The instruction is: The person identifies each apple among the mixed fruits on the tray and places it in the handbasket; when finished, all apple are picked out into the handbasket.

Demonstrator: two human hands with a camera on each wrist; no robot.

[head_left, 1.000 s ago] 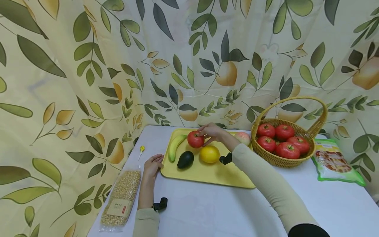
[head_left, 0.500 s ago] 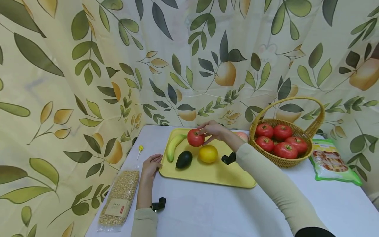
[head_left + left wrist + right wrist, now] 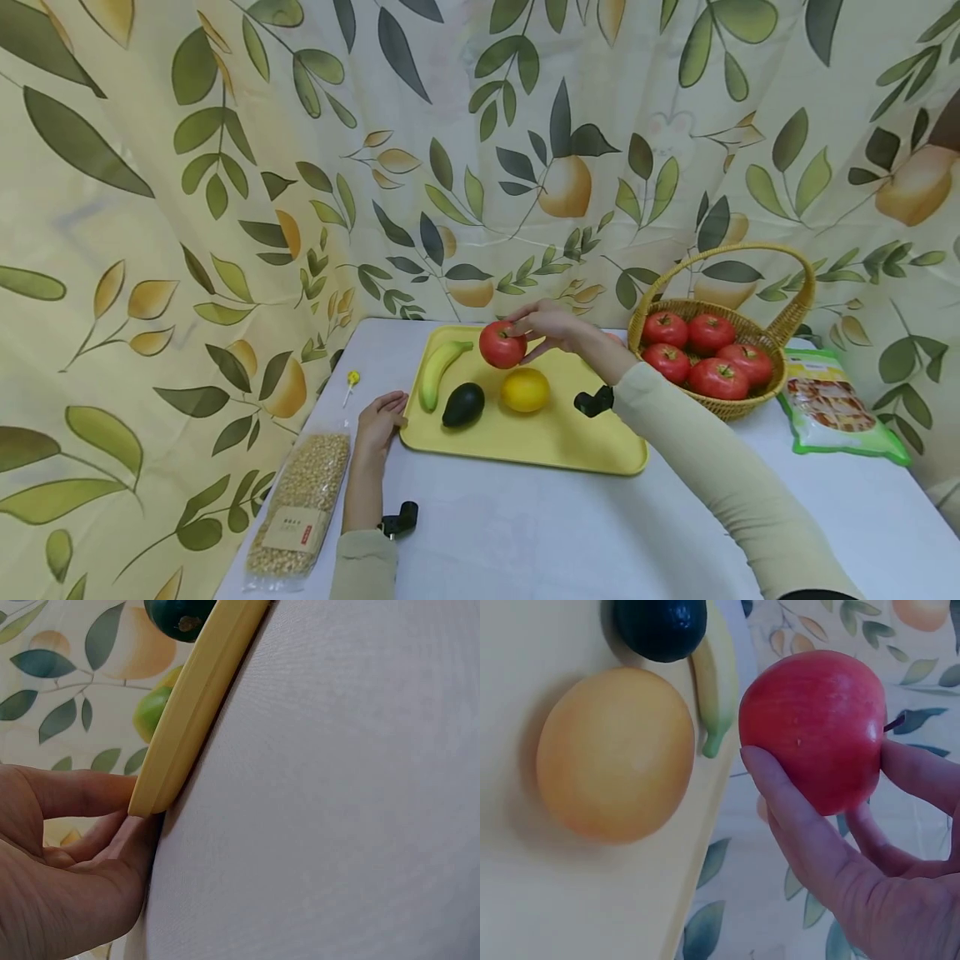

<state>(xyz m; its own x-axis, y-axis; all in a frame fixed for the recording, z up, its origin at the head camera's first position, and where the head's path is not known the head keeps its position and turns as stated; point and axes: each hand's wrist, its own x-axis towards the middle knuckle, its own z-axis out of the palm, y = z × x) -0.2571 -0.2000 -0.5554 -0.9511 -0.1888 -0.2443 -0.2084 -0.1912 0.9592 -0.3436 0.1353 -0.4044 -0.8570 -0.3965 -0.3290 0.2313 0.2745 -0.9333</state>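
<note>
Above the back part of the yellow tray, my right hand holds a red apple between thumb and fingers. The right wrist view shows the apple with its brown stem, held apart from the tray. My left hand grips the tray's left edge near the front corner; up close, fingers pinch the rim. On the tray lie a yellow banana, a dark avocado and a yellow lemon. A pinkish fruit behind the right forearm is mostly hidden.
A wicker basket of several red apples stands right of the tray, its tall handle upright. Beyond it lies a green-edged food bag. A bag of pale beans and a yellow lollipop lie at left. A leaf-patterned curtain hangs behind.
The right hand has raised the apple slightly and carried it a little to the right over the tray. The left hand stays at the tray's edge. The head view has shifted slightly.
</note>
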